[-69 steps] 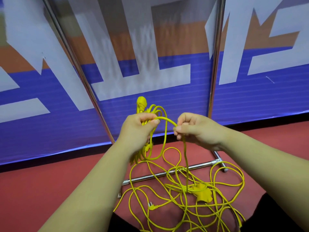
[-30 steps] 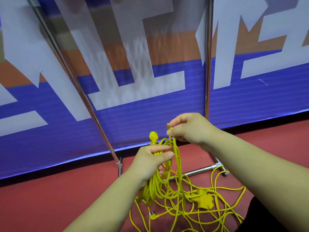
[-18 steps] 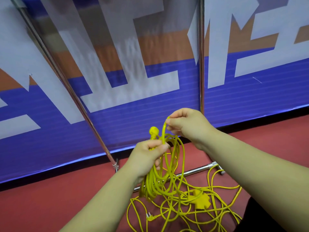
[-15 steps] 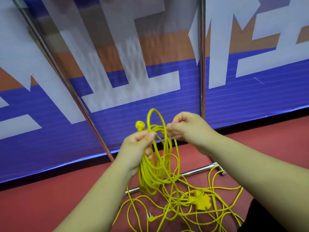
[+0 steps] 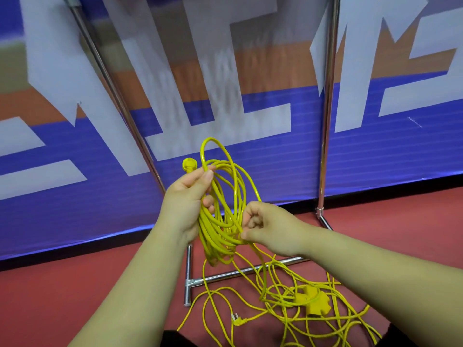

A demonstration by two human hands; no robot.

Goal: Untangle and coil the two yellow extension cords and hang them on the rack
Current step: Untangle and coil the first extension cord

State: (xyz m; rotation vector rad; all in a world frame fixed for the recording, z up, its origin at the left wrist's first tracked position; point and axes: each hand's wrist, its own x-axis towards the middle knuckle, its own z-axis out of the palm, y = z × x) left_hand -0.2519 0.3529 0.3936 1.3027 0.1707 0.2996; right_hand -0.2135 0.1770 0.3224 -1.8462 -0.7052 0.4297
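Note:
My left hand (image 5: 186,204) grips the top of a coil of yellow extension cord (image 5: 220,229), whose loops hang below it. A yellow plug end (image 5: 189,164) sticks up above my left thumb. My right hand (image 5: 269,229) pinches a strand of the same cord at the coil's right side. From there the cord runs down to a loose yellow tangle (image 5: 288,309) on the floor, which holds a yellow multi-socket block (image 5: 314,299) and a small plug (image 5: 236,321). The chrome rack (image 5: 327,121) stands right behind the coil.
The rack's slanted left post (image 5: 112,96) and its floor bar (image 5: 240,272) with a T-shaped foot (image 5: 188,284) lie close under my hands. A blue, white and orange banner wall (image 5: 75,171) stands behind. The floor (image 5: 50,296) is red.
My right hand has dropped from the top of the coil to a lower strand on its right side. A fresh loop now stands above my left hand. The view has shifted slightly.

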